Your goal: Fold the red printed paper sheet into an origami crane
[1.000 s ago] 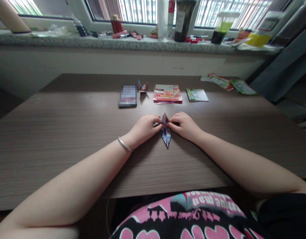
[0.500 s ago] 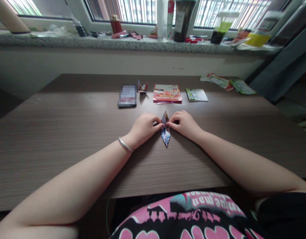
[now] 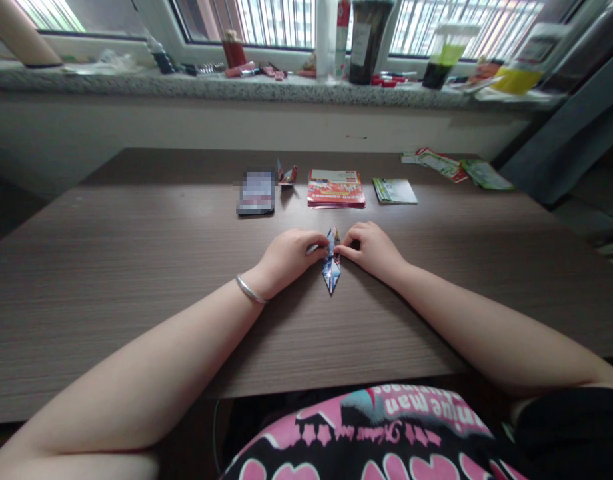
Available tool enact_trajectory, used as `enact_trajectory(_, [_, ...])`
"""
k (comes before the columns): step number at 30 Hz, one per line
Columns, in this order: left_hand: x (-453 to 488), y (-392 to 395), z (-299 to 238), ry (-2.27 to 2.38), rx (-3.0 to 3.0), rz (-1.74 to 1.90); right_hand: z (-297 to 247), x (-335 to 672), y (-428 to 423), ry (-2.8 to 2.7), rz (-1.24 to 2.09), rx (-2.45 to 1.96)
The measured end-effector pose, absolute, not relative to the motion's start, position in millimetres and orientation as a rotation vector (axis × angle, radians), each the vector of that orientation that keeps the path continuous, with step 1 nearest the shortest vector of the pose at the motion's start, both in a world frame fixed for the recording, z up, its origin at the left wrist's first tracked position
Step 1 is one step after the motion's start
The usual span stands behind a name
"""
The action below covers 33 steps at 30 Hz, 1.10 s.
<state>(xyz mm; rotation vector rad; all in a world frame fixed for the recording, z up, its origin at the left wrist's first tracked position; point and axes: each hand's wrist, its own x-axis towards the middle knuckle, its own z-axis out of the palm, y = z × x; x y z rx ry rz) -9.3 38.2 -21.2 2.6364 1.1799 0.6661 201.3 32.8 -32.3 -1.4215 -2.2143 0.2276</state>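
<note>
A folded piece of printed paper (image 3: 331, 272), narrow and diamond-shaped with blue, white and red patterns, lies on the brown table between my hands. Its upper end now shows two separate points. My left hand (image 3: 299, 253), with a silver bangle at the wrist, pinches its left edge between thumb and fingers. From the other side, my right hand (image 3: 369, 247) pinches the right edge the same way. The fingertips cover part of the paper's middle. Straight ahead of the hands rests a stack of red printed sheets (image 3: 335, 189).
A tablet-like device (image 3: 256, 192) with a blurred screen lies at back left, beside a small folded paper figure (image 3: 287, 176). Right of the red stack is a pile of greenish-white papers (image 3: 395, 191). More leaflets (image 3: 441, 164) lie far right. Bottles and clutter line the stone windowsill (image 3: 286, 87).
The paper's upper part has changed from one point to two split tips, and more blue and white shows. Both hands stay in nearly the same place.
</note>
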Motion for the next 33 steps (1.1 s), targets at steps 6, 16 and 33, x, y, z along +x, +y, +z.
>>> enact_trajectory(6, [-10,37,-20,1.111,2.668,0.64,-29,202,31,-2.13,0.335,-1.355])
enact_trajectory(16, [-11,37,-26,1.044,2.657,0.753,-32,203,33,-2.24,0.219,-1.362])
enact_trajectory(33, [-4,24,-15,1.072,3.024,0.475,-35,207,40,-2.219,0.235,-1.372])
